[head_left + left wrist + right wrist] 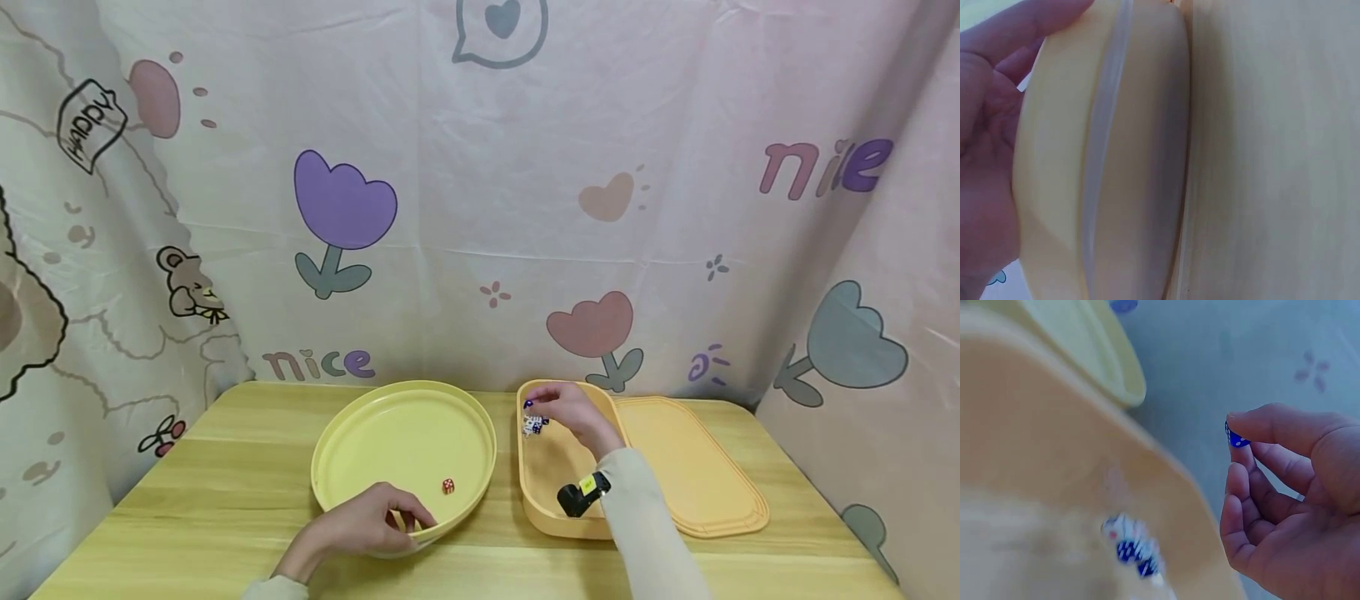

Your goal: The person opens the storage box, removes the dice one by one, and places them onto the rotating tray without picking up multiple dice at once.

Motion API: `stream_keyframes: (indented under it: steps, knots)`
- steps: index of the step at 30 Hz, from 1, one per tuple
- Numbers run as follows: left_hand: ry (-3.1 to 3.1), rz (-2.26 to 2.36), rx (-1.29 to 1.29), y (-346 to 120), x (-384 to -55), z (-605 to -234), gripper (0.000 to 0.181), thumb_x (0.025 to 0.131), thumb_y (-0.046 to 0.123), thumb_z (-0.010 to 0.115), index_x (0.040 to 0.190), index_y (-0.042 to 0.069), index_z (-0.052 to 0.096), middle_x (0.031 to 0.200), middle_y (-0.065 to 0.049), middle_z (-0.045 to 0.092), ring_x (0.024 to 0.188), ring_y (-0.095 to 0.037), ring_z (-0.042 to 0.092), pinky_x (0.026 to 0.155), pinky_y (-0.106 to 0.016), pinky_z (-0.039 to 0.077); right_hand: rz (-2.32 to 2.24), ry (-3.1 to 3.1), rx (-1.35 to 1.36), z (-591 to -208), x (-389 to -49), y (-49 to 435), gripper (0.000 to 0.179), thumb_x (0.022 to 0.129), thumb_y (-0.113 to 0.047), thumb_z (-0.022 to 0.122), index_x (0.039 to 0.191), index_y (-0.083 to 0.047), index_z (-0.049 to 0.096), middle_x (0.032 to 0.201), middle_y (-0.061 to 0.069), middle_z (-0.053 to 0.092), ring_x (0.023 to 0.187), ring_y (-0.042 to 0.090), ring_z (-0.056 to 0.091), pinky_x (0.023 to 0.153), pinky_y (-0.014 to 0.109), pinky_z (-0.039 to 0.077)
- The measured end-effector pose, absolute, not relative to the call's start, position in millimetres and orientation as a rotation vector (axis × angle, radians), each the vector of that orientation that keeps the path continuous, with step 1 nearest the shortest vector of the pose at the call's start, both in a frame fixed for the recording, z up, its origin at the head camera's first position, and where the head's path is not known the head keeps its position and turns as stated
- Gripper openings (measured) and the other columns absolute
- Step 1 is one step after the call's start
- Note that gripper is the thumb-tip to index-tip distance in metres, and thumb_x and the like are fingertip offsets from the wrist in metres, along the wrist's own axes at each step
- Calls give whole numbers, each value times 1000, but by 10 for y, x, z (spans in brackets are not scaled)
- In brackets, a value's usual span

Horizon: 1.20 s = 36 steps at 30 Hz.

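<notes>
The fingers of the right hand (572, 412) are pinching a small blue die (1237, 435); it sits between the tip of the thumb and the index finger, and white dots can be seen on it. The other fingers of this hand are bent loosely and do not hold the die. Under the pinching fingers stands an orange box (567, 526), and on its bottom, just below the fingertips, lies a little group of white and blue dice (533, 426), close together. To the right of these fingers, beside the box, an orange lid (693, 471) lies flat on the table (217, 492).

The fingers of the left hand (367, 520) are curled over the near rim of a yellow tray (390, 433) and grip it. In this tray, a little beyond the left fingertips and not touching them, lies one red die (447, 486) with white dots. The blue die is well apart from the left fingers.
</notes>
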<state>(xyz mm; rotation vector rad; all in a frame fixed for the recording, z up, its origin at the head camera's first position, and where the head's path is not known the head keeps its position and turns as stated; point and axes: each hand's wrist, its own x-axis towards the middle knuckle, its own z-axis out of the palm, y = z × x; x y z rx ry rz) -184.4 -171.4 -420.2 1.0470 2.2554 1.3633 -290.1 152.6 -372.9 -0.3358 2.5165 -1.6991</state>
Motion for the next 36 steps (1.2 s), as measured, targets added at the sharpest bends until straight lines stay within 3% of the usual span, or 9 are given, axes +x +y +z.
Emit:
stream_keyframes:
  steps: [7,20,36]
  knots:
    - [2249,1360,1084,-1725,-1863,-4223,21,80,2,67,99,8,74,87,8,66,79,-3,56,67,-25,53,-1727,2496,-476,-3627,-2713,1350,19,84,-2,70,100,7,69,92,7,68,79,13,59,69,27,49]
    - [2212,1377,1109,-1718,-1873,-4216,21,81,2,66,100,6,73,87,7,65,78,-2,57,65,-25,53,-1845,2590,-531,-3778,-2440,1036,17,79,4,72,95,6,69,84,8,67,77,15,57,68,26,48]
    - [2209,1362,1088,-1738,-1880,-4214,18,85,7,66,101,8,74,89,7,67,81,-3,58,69,-25,52,-1693,2702,-726,-4058,-2337,799,14,77,-4,76,90,-1,71,83,3,67,74,11,59,68,25,51]
